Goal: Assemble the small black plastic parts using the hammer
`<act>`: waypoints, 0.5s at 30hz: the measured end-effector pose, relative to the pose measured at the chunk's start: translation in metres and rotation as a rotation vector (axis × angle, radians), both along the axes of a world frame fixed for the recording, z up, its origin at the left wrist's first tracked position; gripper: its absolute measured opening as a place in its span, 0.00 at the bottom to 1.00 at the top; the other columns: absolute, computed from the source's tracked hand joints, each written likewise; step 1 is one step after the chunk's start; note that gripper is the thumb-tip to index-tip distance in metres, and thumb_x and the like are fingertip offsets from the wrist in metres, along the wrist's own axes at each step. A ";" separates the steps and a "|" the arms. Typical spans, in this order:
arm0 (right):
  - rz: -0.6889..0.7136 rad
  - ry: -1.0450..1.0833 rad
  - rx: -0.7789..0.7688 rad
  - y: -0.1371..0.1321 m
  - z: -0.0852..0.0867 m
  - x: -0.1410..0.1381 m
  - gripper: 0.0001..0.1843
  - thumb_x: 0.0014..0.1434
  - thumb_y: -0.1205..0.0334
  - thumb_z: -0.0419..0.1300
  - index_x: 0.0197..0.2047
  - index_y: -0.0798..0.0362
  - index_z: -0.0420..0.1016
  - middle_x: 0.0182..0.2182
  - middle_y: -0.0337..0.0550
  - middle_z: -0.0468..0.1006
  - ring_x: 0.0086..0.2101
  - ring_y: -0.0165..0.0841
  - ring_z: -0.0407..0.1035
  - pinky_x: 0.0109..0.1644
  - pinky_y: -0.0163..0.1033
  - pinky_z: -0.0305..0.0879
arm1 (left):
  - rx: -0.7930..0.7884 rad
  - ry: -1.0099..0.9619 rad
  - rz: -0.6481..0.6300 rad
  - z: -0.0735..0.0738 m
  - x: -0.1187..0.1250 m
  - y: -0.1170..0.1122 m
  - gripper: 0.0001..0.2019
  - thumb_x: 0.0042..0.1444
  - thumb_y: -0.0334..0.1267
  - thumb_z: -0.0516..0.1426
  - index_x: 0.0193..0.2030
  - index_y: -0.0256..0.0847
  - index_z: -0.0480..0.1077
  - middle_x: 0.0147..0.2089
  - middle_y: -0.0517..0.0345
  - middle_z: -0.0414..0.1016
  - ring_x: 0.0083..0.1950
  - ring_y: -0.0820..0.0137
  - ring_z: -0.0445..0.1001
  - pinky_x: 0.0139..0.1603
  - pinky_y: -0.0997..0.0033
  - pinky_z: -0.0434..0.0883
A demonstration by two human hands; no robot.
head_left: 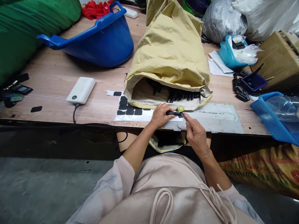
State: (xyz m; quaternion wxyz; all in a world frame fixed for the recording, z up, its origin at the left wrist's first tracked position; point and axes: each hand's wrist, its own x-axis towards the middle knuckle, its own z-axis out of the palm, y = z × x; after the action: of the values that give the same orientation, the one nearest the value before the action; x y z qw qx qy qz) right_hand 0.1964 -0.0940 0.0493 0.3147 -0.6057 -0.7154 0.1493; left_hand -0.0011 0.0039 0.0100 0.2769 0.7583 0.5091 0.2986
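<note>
At the table's front edge my left hand (pixel 161 115) is closed on a slim black plastic piece (pixel 173 113). My right hand (pixel 195 133) grips a thin metal tool (pixel 183 116), whose tip meets the black piece's right end; its exact kind is too small to tell. A small round yellow-green thing (pixel 180 109) shows just above that tip. Black rounded stickers (pixel 130 111) lie in rows on a white sheet (pixel 120 118) left of my left hand. Beyond both hands, a yellow sack (pixel 173 53) lies with its mouth toward me, and several black pieces (pixel 184 95) are inside.
A white power bank (pixel 81 90) with a cable lies left, below a blue basin (pixel 100 43). On the right are a turquoise basket (pixel 227 56), a purple tray (pixel 253 82) among black parts, and a blue basket (pixel 268 115) holding clear plastic. A grey board (pixel 219 116) lies under my hands.
</note>
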 end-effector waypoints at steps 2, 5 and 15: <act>0.010 -0.014 -0.017 -0.001 -0.003 0.000 0.25 0.74 0.59 0.47 0.69 0.45 0.73 0.46 0.48 0.83 0.45 0.39 0.78 0.55 0.45 0.75 | 0.009 -0.002 0.002 -0.001 0.000 0.000 0.07 0.55 0.38 0.70 0.42 0.44 0.82 0.40 0.55 0.77 0.48 0.59 0.73 0.54 0.58 0.70; 0.011 -0.014 -0.007 0.000 -0.004 0.002 0.25 0.74 0.59 0.48 0.68 0.45 0.74 0.46 0.47 0.83 0.46 0.38 0.78 0.56 0.44 0.74 | 0.014 -0.002 0.003 -0.002 0.000 0.000 0.07 0.55 0.38 0.70 0.41 0.44 0.82 0.41 0.55 0.77 0.49 0.59 0.73 0.54 0.58 0.70; -0.355 -0.290 0.147 0.045 -0.013 0.063 0.22 0.70 0.59 0.52 0.61 0.52 0.79 0.43 0.51 0.82 0.43 0.42 0.73 0.48 0.43 0.68 | -0.006 0.029 0.013 -0.001 0.001 0.000 0.08 0.54 0.37 0.69 0.41 0.44 0.81 0.41 0.56 0.76 0.49 0.59 0.73 0.55 0.59 0.71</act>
State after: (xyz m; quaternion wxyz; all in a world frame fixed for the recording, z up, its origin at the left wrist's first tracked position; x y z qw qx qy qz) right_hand 0.2593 -0.0486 0.0364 0.2732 -0.7126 -0.6443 -0.0491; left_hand -0.0004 0.0042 0.0088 0.2695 0.7584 0.5190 0.2879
